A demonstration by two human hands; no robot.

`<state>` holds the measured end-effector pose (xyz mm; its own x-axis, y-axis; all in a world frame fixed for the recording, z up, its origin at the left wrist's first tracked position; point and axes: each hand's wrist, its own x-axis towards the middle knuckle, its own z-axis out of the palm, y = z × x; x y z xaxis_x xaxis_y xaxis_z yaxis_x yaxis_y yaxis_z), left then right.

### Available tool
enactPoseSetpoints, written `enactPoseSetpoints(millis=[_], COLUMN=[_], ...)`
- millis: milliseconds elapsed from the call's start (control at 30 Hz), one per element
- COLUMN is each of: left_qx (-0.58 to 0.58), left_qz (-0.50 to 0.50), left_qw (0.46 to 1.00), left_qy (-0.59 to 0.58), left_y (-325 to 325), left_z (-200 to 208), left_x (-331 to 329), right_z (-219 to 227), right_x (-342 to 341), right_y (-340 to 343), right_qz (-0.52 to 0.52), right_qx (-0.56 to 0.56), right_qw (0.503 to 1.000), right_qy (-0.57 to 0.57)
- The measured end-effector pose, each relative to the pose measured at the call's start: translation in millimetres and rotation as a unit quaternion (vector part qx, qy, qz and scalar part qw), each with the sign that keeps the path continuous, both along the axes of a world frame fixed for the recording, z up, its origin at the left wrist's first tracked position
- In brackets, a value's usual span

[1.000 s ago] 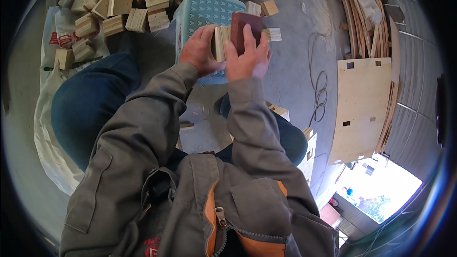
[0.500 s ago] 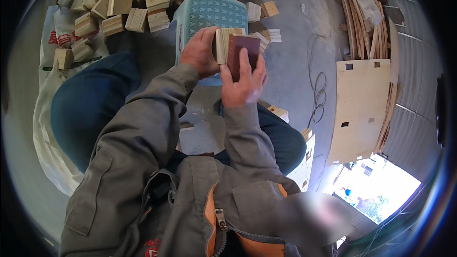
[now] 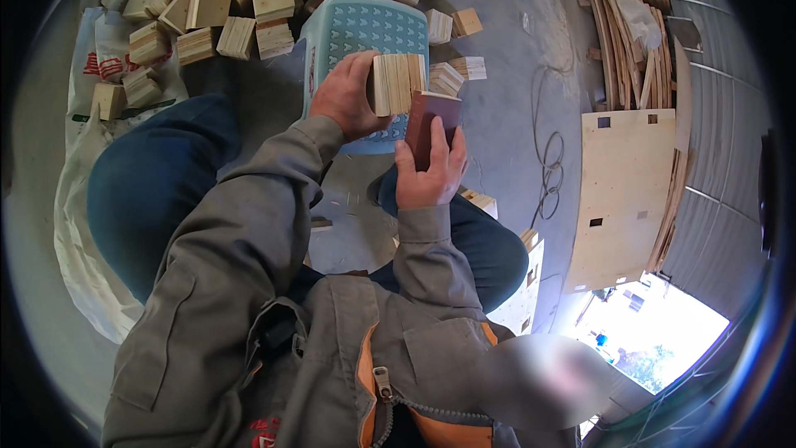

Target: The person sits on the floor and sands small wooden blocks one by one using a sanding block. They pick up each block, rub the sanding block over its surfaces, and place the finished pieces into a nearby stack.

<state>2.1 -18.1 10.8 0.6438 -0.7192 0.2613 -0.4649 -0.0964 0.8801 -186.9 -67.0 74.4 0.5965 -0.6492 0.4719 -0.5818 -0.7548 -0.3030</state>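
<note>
My left hand [image 3: 342,98] grips a layered plywood block [image 3: 395,83] from its left side, with the striped edge facing up. The block is held above a light blue plastic stool [image 3: 365,25]. In my right hand [image 3: 431,178] is a sanding block [image 3: 430,137], a flat piece faced with reddish-brown abrasive, with my fingers stretched along its face and the thumb at its left edge. Its upper end is at the lower right corner of the plywood block; whether the two touch I cannot tell.
Many similar plywood blocks [image 3: 274,0] lie heaped beyond the stool and to its left. Some rest on a white plastic sack [image 3: 75,166]. At right are a thin cable [image 3: 547,158] on the floor, a plywood sheet [image 3: 622,199] and stacked wood strips [image 3: 622,50].
My right hand has drawn the sanding block down and slightly right, uncovering more of the plywood block's edge. My left hand keeps its grip nearly in place.
</note>
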Motion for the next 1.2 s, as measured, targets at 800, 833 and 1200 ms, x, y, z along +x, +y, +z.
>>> enactPoseSetpoints(millis=[800,833,1200], left_qx=[-0.003,-0.001,0.009], left_qz=[-0.01,-0.009,-0.023], left_qw=[1.0,1.0,0.999], left_qy=[-0.003,-0.002,0.027], left_y=[0,1,1], left_z=[2,2,4], left_x=[1,1,2], right_z=[17,16,22], right_x=[-11,-4,114], right_y=[-11,-8,-116], right_qz=[0.034,0.044,0.036], right_qx=[0.058,0.057,0.124], right_qw=[0.998,0.997,0.989], right_qy=[0.018,0.017,0.074])
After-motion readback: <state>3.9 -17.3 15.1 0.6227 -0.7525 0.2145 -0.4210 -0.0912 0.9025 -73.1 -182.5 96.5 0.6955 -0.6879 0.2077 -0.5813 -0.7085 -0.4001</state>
